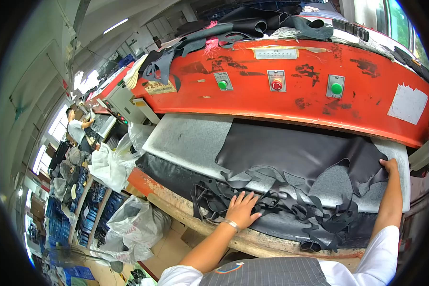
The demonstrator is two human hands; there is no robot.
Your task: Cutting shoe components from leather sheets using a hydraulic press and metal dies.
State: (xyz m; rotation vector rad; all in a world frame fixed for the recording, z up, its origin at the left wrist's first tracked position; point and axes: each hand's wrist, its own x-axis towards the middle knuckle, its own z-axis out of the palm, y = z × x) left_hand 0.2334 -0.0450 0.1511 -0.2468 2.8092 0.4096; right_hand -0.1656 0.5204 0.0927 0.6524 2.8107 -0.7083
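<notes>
Stretching leftward from the right hand point(390, 166), a large, smooth, black leather-like sheet with a ragged, cut-away front edge point(291, 145) is laid across a flat, pale-grey rectangular board point(188, 138). The sheet's long axis is set crosswise, running from the right hand's fingertips away to the left, beyond the spread left hand point(242, 210). By the right hand the sheet's right edge is touched, so that hand is the nearer one; whether the edge is pinched or only pressed cannot be told. From the left hand, the main body of the sheet is found ahead and to the right, just out of contact. The left hand is held flat, fingers apart, palm down on a tangle of thin, curling black offcut strips point(345, 212), which is strewn rightward from it, in front of the sheet. Farther ahead of both hands, the board is overhung by a scuffed, orange-red metal machine beam point(252, 95), fitted with two green buttons and one red.
</notes>
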